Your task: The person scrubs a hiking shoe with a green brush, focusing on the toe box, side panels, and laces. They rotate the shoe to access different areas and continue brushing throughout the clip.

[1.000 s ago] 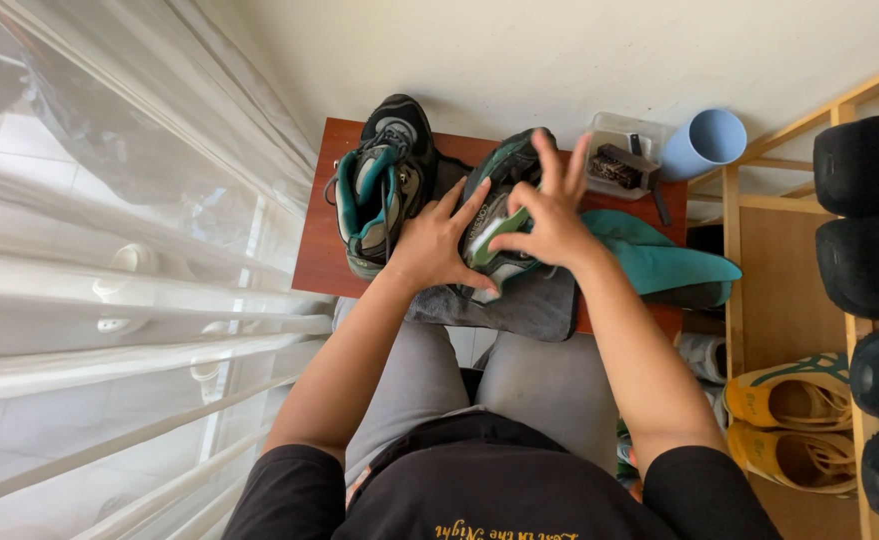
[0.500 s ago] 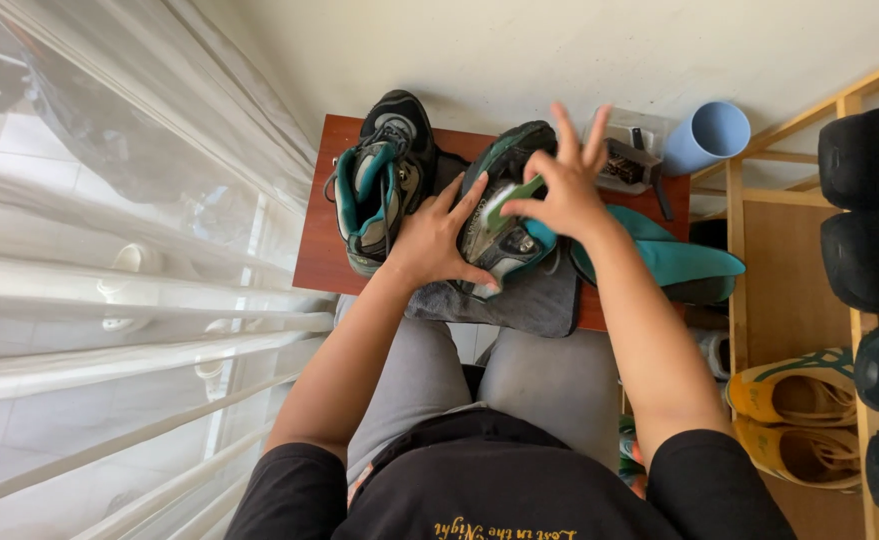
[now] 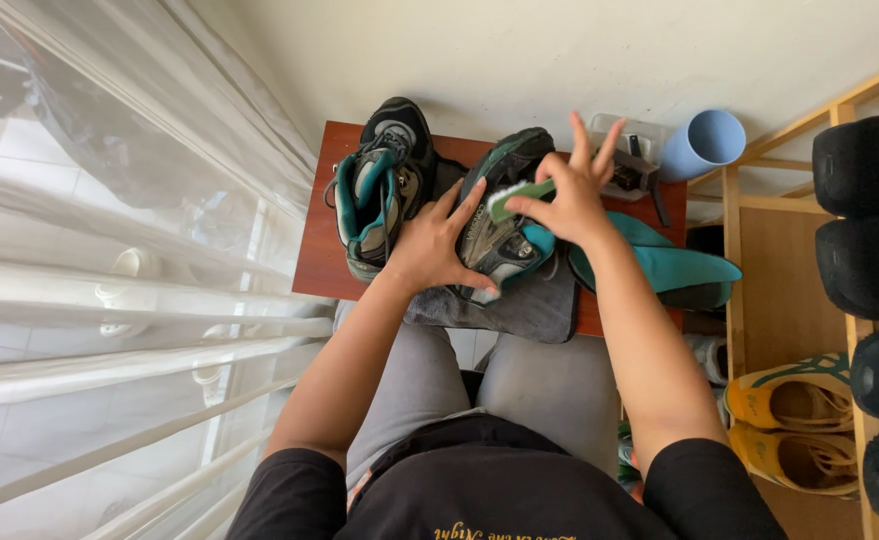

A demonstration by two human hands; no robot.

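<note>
A dark shoe with teal trim [image 3: 499, 235] lies on its side on a grey cloth [image 3: 524, 305] atop a small red-brown table [image 3: 317, 255]. My left hand [image 3: 431, 245] presses against the shoe's left side and grips it. My right hand [image 3: 571, 195] pinches a small green and white brush-like piece [image 3: 519, 195] against the shoe's upper edge, with the other fingers spread upward. The matching second shoe [image 3: 379, 185] stands on the table to the left, touching nothing but the tabletop.
Two teal insoles [image 3: 674, 268] lie at the table's right edge. A clear plastic box [image 3: 631, 158] and a light blue cup [image 3: 704, 145] sit behind. A wooden shoe rack [image 3: 789, 270] on the right holds black shoes [image 3: 869, 165] and yellow shoes [image 3: 789, 395]. A sheer curtain [image 3: 109, 200] hangs left.
My right hand has shifted up along the shoe, its fingers lifting, and the green piece now shows in its pinch. My left hand stays on the shoe.
</note>
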